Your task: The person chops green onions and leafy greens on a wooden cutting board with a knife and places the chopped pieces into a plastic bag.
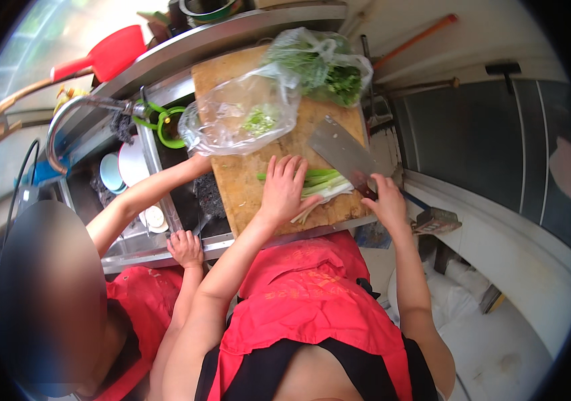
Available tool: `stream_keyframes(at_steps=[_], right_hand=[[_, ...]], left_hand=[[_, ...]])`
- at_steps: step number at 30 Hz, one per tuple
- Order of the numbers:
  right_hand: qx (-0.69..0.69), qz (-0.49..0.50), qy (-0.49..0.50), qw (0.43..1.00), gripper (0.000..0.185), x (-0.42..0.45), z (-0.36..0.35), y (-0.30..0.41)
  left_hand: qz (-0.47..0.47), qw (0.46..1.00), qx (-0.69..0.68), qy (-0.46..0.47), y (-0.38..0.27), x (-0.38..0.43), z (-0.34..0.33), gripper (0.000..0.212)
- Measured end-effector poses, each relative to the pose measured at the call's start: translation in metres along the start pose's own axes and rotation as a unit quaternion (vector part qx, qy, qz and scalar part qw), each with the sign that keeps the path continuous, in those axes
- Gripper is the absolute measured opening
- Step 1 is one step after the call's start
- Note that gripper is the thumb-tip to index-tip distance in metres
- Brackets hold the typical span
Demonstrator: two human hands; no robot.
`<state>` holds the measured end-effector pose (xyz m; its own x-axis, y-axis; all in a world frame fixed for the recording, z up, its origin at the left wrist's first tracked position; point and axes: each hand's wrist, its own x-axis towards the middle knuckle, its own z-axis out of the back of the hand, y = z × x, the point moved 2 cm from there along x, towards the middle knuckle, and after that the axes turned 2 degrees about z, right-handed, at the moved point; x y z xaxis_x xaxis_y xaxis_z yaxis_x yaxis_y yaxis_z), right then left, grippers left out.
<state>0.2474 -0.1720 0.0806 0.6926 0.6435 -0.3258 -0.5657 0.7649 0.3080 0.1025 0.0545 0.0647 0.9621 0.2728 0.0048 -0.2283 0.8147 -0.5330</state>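
Observation:
My left hand lies over a bunch of spring onions on a wooden cutting board, pressing it down with the fingers held fairly straight. The white ends stick out to the right of the hand, and a bit of green shows on its left. In my right hand is the dark handle of a cleaver. Its broad blade lies flat-looking across the board, just beyond the white ends. Beyond my hands, a clear plastic bag with chopped greens spreads over the board.
Another plastic bag of leafy greens sits at the board's far right corner. A co-worker on the left has one hand on the sink's front edge and an arm stretched to the clear bag. Bowls, a green strainer and a faucet occupy the sink side.

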Motion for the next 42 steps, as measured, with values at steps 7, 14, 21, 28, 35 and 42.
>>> stream_keyframes(at_steps=[7, 14, 21, 28, 35, 42], right_hand=[[-0.031, 0.044, -0.021, 0.998, 0.063, 0.000, -0.017, -0.016], [0.235, 0.036, -0.038, 0.971, 0.040, -0.022, 0.010, -0.038], [0.301, 0.022, 0.016, 0.953, 0.038, -0.054, -0.014, -0.047], [0.329, 0.044, 0.016, 0.943, 0.036, -0.056, -0.024, -0.032], [0.183, 0.038, -0.034, 0.982, 0.025, -0.051, -0.013, -0.020], [0.083, 0.074, -0.046, 0.993, 0.028, -0.078, 0.013, 0.000]], left_hand=[[0.017, 0.990, 0.111, 0.085, -0.023, -0.012, -0.049, 0.085], [0.070, 0.977, 0.197, 0.043, -0.046, -0.008, -0.051, 0.079], [0.102, 0.984, 0.132, -0.069, -0.060, 0.010, -0.091, 0.045], [0.109, 0.973, 0.125, -0.162, -0.060, 0.013, -0.104, 0.025], [0.057, 0.976, 0.074, -0.196, -0.062, 0.017, -0.112, 0.016], [0.038, 0.973, 0.025, -0.228, -0.057, 0.017, -0.111, 0.016]])
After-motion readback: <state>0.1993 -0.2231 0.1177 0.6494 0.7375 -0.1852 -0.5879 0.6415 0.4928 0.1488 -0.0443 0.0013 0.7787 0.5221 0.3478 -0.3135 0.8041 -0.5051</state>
